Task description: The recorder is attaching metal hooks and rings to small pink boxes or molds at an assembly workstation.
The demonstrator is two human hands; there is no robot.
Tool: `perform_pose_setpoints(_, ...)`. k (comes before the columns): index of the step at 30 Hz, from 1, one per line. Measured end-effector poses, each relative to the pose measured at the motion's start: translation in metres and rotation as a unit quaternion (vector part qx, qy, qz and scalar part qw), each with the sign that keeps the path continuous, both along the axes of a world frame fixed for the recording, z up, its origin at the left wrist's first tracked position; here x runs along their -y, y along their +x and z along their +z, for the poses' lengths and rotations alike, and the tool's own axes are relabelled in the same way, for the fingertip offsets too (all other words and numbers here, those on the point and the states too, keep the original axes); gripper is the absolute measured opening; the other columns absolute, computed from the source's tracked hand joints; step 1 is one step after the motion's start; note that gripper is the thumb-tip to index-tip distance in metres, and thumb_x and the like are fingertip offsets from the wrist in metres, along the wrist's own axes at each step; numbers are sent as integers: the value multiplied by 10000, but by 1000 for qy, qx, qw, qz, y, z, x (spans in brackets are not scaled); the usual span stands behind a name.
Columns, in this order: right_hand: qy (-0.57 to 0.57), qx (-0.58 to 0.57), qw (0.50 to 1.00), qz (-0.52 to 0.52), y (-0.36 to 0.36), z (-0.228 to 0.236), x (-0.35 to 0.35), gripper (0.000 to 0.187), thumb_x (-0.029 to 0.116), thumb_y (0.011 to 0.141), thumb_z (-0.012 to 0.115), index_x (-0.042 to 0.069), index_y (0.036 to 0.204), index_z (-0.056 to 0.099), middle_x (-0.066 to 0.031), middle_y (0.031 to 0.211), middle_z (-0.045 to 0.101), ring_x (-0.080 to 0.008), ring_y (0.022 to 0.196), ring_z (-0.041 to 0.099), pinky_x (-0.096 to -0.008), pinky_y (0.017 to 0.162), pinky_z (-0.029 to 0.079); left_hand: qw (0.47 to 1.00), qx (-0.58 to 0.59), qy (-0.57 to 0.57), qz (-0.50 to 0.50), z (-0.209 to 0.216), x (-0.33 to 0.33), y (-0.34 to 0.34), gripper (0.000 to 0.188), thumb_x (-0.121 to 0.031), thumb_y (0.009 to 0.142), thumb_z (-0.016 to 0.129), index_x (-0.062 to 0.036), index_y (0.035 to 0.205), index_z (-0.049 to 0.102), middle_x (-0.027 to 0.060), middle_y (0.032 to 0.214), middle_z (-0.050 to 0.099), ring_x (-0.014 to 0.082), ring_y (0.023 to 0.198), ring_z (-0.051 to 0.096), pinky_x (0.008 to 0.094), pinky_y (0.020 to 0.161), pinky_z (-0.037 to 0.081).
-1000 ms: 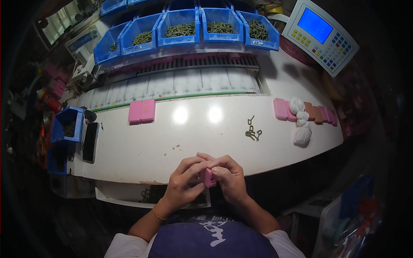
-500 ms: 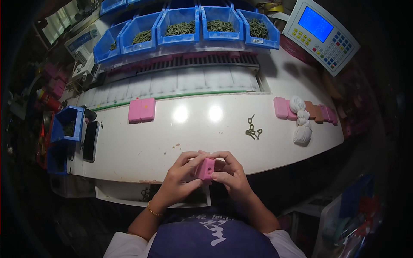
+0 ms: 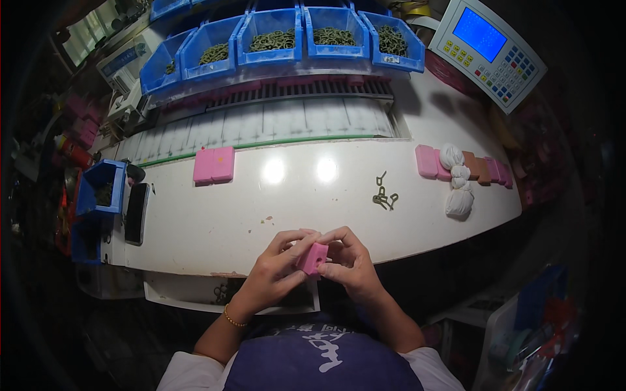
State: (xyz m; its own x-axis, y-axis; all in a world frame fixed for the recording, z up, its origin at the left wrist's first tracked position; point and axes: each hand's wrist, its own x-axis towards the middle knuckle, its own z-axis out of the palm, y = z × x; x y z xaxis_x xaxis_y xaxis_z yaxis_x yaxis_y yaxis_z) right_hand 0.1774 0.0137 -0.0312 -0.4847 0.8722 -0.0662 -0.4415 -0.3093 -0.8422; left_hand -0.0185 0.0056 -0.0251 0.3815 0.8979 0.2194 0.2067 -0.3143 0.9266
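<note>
Both my hands hold a pink block [image 3: 313,258] above the near edge of the white table, over an open drawer. My left hand [image 3: 277,264] grips its left side, fingers along the top and thumb below. My right hand [image 3: 352,264] closes on the other side, with the thumb pressed near a small hole in the block's end. What may lie inside the hole is too small to make out. Several green ring-shaped pieces with stems [image 3: 383,197] lie on the table ahead and to the right.
Two pink blocks [image 3: 214,165] lie at left, beside a dark phone [image 3: 137,214]. White wrapped bundles [image 3: 459,201] rest by a row of pink and brown blocks [image 3: 479,169]. Blue bins [image 3: 270,55] of green pieces line the back. A keypad panel [image 3: 486,52] stands at right. The drawer [image 3: 166,296] juts out below.
The pink block has tilted slightly in my hands, and my right thumb has shifted toward the hole. The things on the table stay where they were.
</note>
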Motion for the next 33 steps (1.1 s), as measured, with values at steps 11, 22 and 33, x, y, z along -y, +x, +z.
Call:
perform_pose_setpoints(11, 10, 13, 1000, -17, -5, 0, 1, 301, 57, 930, 602, 50, 1197, 463, -209, 1397, 464, -246, 1207, 544, -377, 990, 485, 999, -21, 27, 1, -1, 0, 4, 612, 74, 784, 640, -69, 1370, 536, 137, 1322, 480, 276, 1100, 601, 363, 924, 535)
perform_pose_setpoints(22, 56, 29, 985, -162, 7, -10, -10, 190, 71, 951, 460, -14, 1069, 583, -286, 1361, 511, -347, 1252, 539, -468, 1035, 457, 995, 13, -87, 51, -3, 3, 0, 593, 42, 728, 632, -55, 1311, 583, 104, 1208, 489, 216, 1090, 525, 316, 931, 455)
perform_pose_setpoints(33, 17, 50, 997, -49, -4, 4, -3, 299, 54, 934, 589, -4, 1226, 557, -196, 1374, 510, -222, 1103, 613, -341, 933, 517, 998, -19, -25, 59, -3, 3, 1, 596, 44, 741, 636, -86, 1320, 570, 113, 1215, 495, 236, 1073, 547, 318, 867, 492)
